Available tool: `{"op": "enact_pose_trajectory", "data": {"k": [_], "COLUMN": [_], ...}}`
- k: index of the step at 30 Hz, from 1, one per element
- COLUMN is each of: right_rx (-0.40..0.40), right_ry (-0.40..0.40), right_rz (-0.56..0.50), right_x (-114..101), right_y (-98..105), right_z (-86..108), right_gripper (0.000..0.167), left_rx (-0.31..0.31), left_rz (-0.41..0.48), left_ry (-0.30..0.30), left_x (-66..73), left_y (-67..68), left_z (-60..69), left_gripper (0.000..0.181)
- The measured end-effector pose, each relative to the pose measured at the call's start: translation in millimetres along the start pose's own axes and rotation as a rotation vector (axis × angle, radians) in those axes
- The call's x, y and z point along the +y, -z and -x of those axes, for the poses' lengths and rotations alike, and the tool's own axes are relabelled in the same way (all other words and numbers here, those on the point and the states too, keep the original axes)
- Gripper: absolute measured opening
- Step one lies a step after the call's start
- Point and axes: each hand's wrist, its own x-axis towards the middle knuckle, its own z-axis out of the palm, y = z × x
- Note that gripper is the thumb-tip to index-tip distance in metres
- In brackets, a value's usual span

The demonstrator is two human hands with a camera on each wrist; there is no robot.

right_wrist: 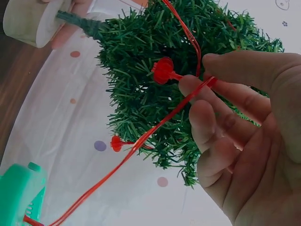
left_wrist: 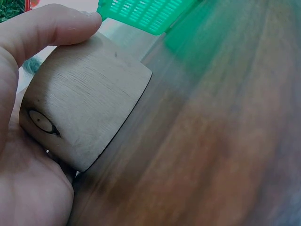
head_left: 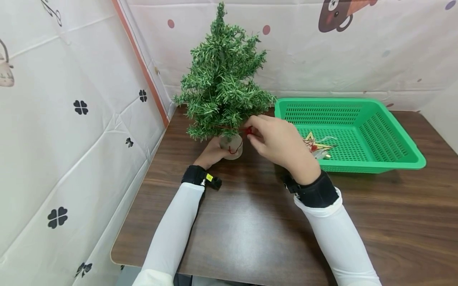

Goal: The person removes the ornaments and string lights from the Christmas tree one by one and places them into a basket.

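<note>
A small artificial Christmas tree stands upright at the back of the table. Its pale round wooden base sits in my left hand, the thumb over one side and the palm behind it. Beside the lower branches, my right hand pinches a thin red light string between thumb and fingertips. Small red lantern-shaped pieces of the string lie against the green branches. Part of the red wire hangs across the base in the head view. Foliage hides how far the string runs through the tree.
Right of the tree stands a green plastic basket. A gold star ornament with other small decorations lies inside it. The brown wooden table meets a patterned white sheet on the left and another behind.
</note>
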Motion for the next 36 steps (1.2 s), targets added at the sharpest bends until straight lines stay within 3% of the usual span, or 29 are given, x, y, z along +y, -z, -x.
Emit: {"op": "enact_pose_trajectory", "data": {"k": [13, 22, 29, 34, 36], "right_rx": [0.032, 0.131, 0.147, 0.153, 0.156], "right_ry": [0.042, 0.083, 0.095, 0.095, 0.098], "right_rz": [0.000, -0.008, -0.023, -0.025, -0.026], "right_x": [0, -1, -2, -3, -4], "right_y": [0, 6, 8, 10, 10], "right_z": [-0.3, 2.1, 4.1, 5.5, 5.8], "right_gripper": [0.009, 0.008, 0.010, 0.011, 0.011], "left_rx": [-0.008, -0.004, -0.012, -0.045, -0.063], "left_rz": [0.010, -0.010, -0.010, 0.048, 0.083], "left_ry": [-0.011, -0.015, 0.016, 0.000, 0.002], "left_x": [-0.8, -2.1, -3.1, 0.6, 8.6], "left_y": [-1.1, 2.3, 3.4, 5.2, 7.1], "left_z": [-1.0, -0.5, -0.1, 1.4, 6.2], "left_gripper": [0.066, 0.061, 0.066, 0.062, 0.061]}}
